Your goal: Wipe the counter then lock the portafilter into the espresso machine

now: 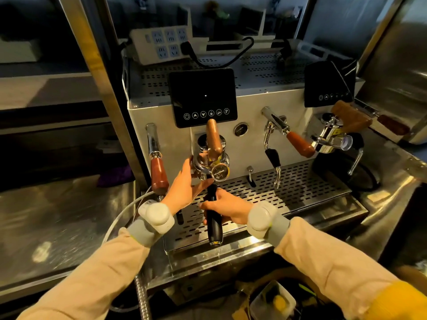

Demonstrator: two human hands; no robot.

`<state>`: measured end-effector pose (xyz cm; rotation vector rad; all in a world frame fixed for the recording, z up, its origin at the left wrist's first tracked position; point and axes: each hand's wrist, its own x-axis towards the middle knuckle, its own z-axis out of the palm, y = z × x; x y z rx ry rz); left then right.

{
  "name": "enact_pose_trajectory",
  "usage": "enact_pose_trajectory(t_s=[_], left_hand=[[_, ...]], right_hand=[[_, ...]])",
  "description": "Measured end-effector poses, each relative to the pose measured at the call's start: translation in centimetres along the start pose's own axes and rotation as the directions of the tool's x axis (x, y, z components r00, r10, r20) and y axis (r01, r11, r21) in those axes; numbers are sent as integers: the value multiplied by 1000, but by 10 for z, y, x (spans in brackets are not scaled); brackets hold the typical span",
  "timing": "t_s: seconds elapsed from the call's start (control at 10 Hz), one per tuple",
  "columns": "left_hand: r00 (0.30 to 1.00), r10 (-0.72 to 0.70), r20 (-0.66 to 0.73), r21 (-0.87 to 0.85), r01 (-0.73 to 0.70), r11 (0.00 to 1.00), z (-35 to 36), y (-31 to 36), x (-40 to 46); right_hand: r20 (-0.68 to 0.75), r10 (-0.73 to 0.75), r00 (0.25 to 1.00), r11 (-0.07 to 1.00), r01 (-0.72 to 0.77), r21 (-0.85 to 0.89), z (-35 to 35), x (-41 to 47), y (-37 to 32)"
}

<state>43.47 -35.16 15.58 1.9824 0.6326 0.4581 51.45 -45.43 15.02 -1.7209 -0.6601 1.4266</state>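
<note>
The steel espresso machine fills the middle of the view. Under its left group head sits the portafilter, whose black handle points toward me over the drip tray. My right hand is wrapped around the upper part of that handle. My left hand is flat and spread, its fingers against the left side of the group head and its thumb reaching toward the small pressure gauge. The portafilter's basket is hidden behind the group head and my left hand.
A wooden lever stands above the group head. Steam wands with wooden grips hang at left and right. A second group head sits at far right. The steel counter lies left; a power strip rests on top.
</note>
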Motion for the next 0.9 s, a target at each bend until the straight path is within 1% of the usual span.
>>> enact_pose_trajectory(t_s=[0.1, 0.2, 0.3, 0.4, 0.5, 0.6, 0.7, 0.8, 0.9], left_hand=[[1000, 17, -3, 13, -17, 1000, 1, 0, 0], [999, 41, -7, 61, -41, 997, 2, 2, -2], [999, 34, 11, 76, -35, 996, 1, 3, -3], [1000, 12, 24, 107, -15, 994, 1, 4, -5], [999, -12, 39, 107, 7, 994, 3, 5, -8], [995, -90, 45, 82, 86, 993, 8, 2, -15], [988, -154, 27, 84, 152, 985, 13, -2, -22], [984, -178, -5, 126, 178, 976, 12, -7, -26], [982, -173, -81, 172, 185, 968, 11, -7, -35]], right_hand=[[-43, -13, 999, 1000, 13, 1, 0, 1, 2], [-59, -32, 998, 999, 31, -34, -2, -1, 2], [-33, -16, 999, 997, 13, -76, -9, -2, 2], [40, 40, 998, 989, -33, -144, -25, -4, -2], [95, 70, 993, 976, -48, -211, -31, -6, -6], [124, 75, 990, 918, -20, -395, -37, -6, -9], [132, 110, 985, 890, -38, -455, -51, -8, -14], [86, 59, 995, 923, -22, -384, -66, -8, -13], [-86, -72, 994, 963, 47, -264, -82, -9, -9]])
